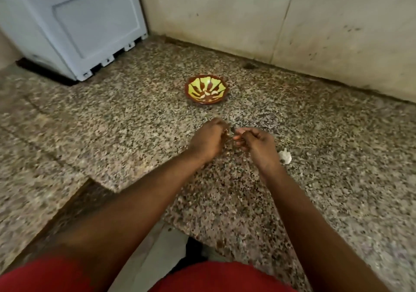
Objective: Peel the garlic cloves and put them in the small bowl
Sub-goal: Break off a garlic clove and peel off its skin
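Observation:
A small brown bowl (206, 89) with a yellow-green pattern stands on the speckled granite counter (135, 116), holding several pale peeled garlic cloves (208, 94). Just in front of it my left hand (208, 139) and my right hand (255, 144) are held close together above the counter, fingers curled and fingertips meeting. They pinch something small between them; it is mostly hidden by the fingers and I cannot make it out clearly. A white piece of garlic or its skin (285, 156) lies on the counter right of my right hand.
A white appliance (74, 21) stands at the back left on the counter. A pale tiled wall (270, 17) runs along the back. The counter's front edge steps down near my red-clothed lap (225, 276).

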